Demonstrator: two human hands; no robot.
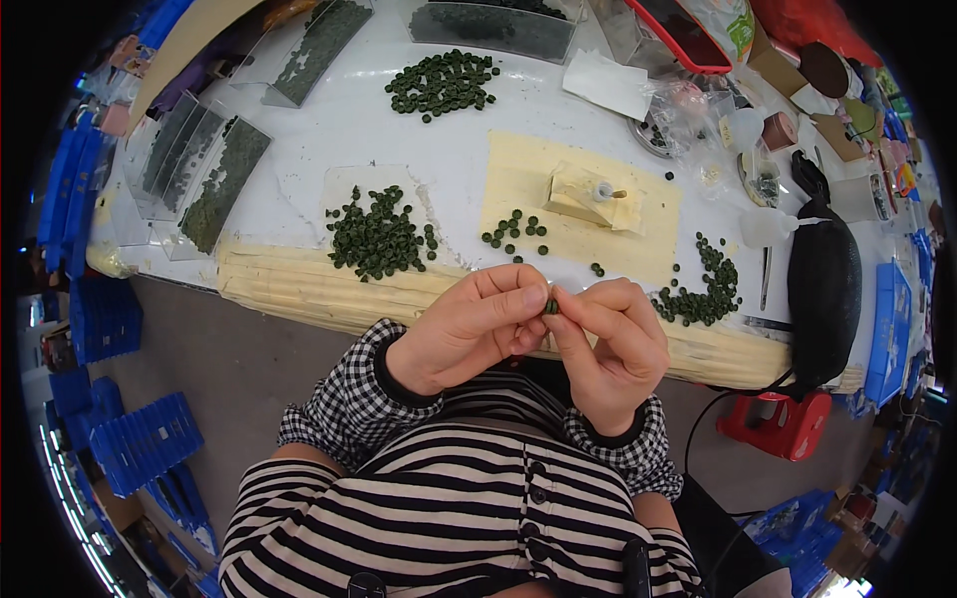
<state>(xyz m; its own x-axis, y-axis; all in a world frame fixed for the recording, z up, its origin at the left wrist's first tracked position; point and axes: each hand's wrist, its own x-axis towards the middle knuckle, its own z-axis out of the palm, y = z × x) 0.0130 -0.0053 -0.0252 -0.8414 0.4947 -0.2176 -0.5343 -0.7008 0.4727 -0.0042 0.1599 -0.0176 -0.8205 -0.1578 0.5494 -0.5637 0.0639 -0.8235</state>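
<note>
**Green bead pinched between both hands above table edge**

Green bead (550, 305), small, dark and round, sits between the fingertips of both hands, held in the air just in front of the table's near edge.

Around it: white table (329, 120) with a pale yellow mat (638, 249) on top. Loose bead pile (379, 237) left of the hands, small scatter (513, 232) just beyond them, another pile (703, 289) to the right, bigger heap (442, 83) farther back. Small cream block fixture (588, 196) with a pin sticking out stands on the mat. Clear plastic trays (204, 169) filled with dark beads lie at far left, tilted. Black pouch (824, 284) at right edge, tweezers (766, 276) beside it, red stool (778, 424) below. Blue crates (140, 439) on the floor at left. Nothing blocks the view of the bead except the fingers themselves.

Grip: left hand (469, 334) thumb and forefinger closed narrow on the bead's left side; right hand (613, 344) thumb and forefinger closed on its right side. Fingertips nearly meet, other fingers curled.

Materials: beads matte, uniform, disc-to-round. Mat looks like soft foam, the table's front edge padded in ribbed cream wrapping. Sleeves checked black and white, shirt striped.
</note>
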